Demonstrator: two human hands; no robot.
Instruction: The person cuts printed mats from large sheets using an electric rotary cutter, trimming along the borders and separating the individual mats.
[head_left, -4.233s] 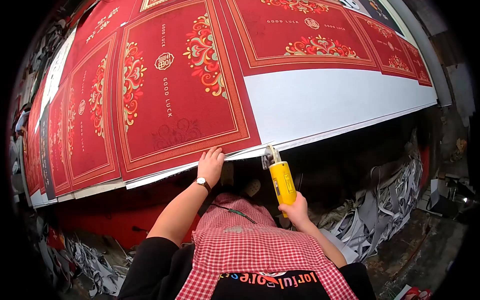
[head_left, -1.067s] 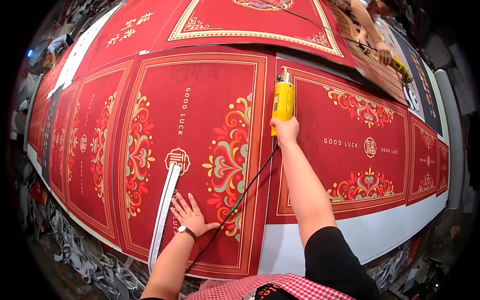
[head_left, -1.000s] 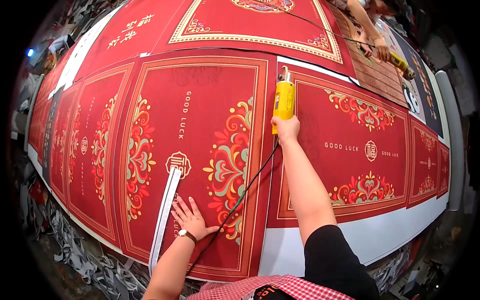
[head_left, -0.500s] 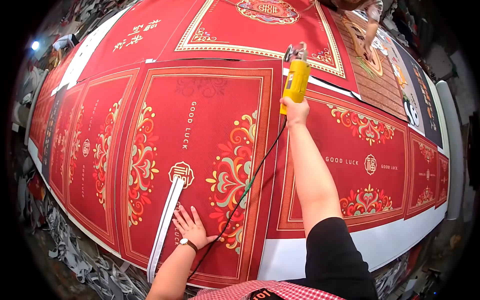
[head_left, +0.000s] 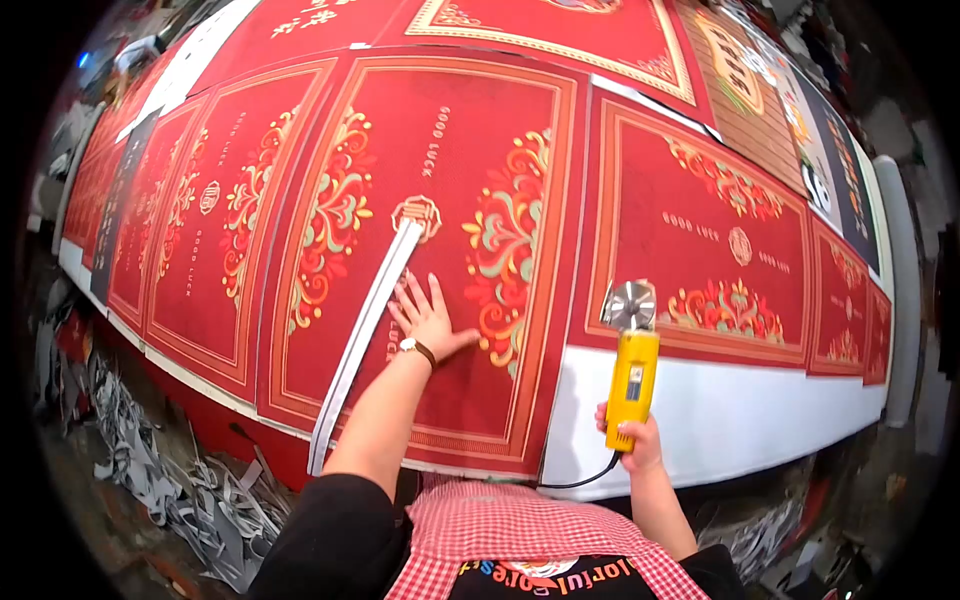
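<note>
My left hand (head_left: 428, 328) lies flat with spread fingers on a red "GOOD LUCK" mat (head_left: 440, 260) printed with scrollwork. Beside its fingertips, a long pale straightedge (head_left: 366, 340) slants across the mat and partly covers the round emblem. My right hand (head_left: 640, 445) is wrapped around the yellow body of an electric rotary cutter (head_left: 632, 385). The cutter's round metal blade points away from me, over the lower border of the right-hand red mat (head_left: 690, 250). From its base a black cord runs left towards my apron.
A white sheet (head_left: 720, 415) shows under the mats at the front right. More printed mats cover the large table, including a brown one (head_left: 715, 85) at the far right. Grey offcuts (head_left: 220, 520) lie heaped at the lower left. A grey roll (head_left: 900, 300) stands along the right edge.
My right hand has drawn the cutter back towards me, from the far mat edge to the near right. My left hand stays flat on the mat. The view has shifted.
</note>
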